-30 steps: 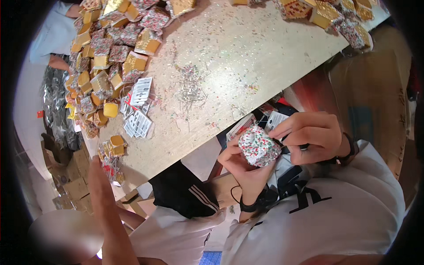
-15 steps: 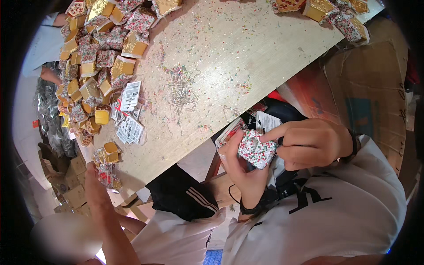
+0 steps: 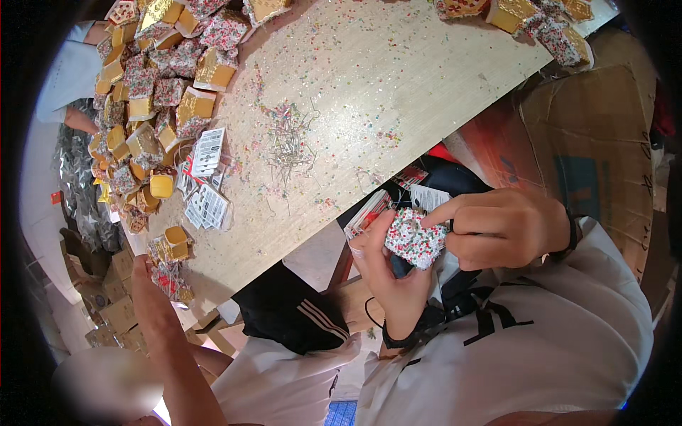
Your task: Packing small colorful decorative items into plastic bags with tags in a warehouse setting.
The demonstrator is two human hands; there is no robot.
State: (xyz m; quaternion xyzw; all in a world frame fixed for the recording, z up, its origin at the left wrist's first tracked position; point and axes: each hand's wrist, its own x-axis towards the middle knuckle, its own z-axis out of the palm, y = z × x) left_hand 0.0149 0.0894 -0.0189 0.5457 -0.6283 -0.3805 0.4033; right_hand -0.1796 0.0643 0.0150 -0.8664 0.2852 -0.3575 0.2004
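Note:
My left hand (image 3: 392,280) is wrapped round a small ornament (image 3: 414,245) coated in white with red and green sprinkles, held beyond the table edge close to my body. My right hand (image 3: 506,226) has its fingers curled, with the index fingertip pressed on the ornament's upper right; its thumb is hidden. Behind the ornament, a white printed tag (image 3: 430,199) and a bundle of red and white tags (image 3: 368,214) show, with thin string near them.
The table (image 3: 341,92) carries scattered sprinkles, a heap of metal hooks (image 3: 290,145), white tags (image 3: 208,206) and a big pile of gold-and-sprinkle ornaments (image 3: 153,92). More ornaments (image 3: 515,14) lie at the far right. A co-worker's arm (image 3: 167,341) reaches in at left. A cardboard box (image 3: 590,156) stands at right.
The ornament has shifted slightly to the right in my fingers, and more of the tag bundle shows behind it. The co-worker's arm has moved slightly left.

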